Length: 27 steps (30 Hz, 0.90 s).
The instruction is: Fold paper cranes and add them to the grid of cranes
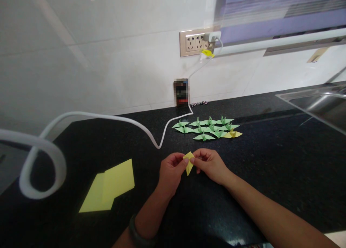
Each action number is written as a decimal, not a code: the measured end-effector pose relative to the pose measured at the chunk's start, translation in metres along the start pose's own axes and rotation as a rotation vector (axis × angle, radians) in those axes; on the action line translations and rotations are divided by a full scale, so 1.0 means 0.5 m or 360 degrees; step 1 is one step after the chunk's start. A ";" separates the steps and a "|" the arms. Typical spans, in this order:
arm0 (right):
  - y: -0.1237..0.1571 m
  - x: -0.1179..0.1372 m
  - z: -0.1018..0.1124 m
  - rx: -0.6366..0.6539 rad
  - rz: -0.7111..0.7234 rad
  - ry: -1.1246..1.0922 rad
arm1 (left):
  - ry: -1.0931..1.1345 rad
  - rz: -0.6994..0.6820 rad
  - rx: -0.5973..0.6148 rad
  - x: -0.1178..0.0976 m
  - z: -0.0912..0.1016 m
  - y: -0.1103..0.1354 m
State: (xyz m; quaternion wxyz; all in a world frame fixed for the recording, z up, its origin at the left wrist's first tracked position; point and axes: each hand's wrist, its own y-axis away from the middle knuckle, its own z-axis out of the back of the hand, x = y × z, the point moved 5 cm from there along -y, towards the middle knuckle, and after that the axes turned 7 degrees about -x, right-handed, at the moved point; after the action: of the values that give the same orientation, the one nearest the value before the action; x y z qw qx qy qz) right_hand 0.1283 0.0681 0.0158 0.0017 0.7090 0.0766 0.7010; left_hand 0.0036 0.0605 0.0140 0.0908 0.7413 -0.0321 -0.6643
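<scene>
L hand [170, 169] & R hand [211, 165] both pinch yellow folded paper [189, 162]; device [181, 93] text blurred.

A black speckled counter [283, 161] met a white tiled wall [94, 60] — socket strip [195, 42] above, steel sink [319, 103] at right.

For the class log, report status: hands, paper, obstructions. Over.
Left hand and right hand both pinch the folded yellow paper. Held above black counter. Paper cranes beyond, yellow sheets left, white cable apart; none in the way.
</scene>
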 end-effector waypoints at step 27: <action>0.005 -0.004 -0.002 -0.0021 0.0032 -0.0309 | 0.0155 0.0063 0.0204 -0.002 0.000 0.001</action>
State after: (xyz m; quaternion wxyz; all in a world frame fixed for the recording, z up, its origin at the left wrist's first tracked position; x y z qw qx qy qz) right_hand 0.1275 0.0652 0.0143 0.0066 0.7744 0.0643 0.6294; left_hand 0.0037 0.0603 0.0151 0.0576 0.7763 -0.0847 -0.6220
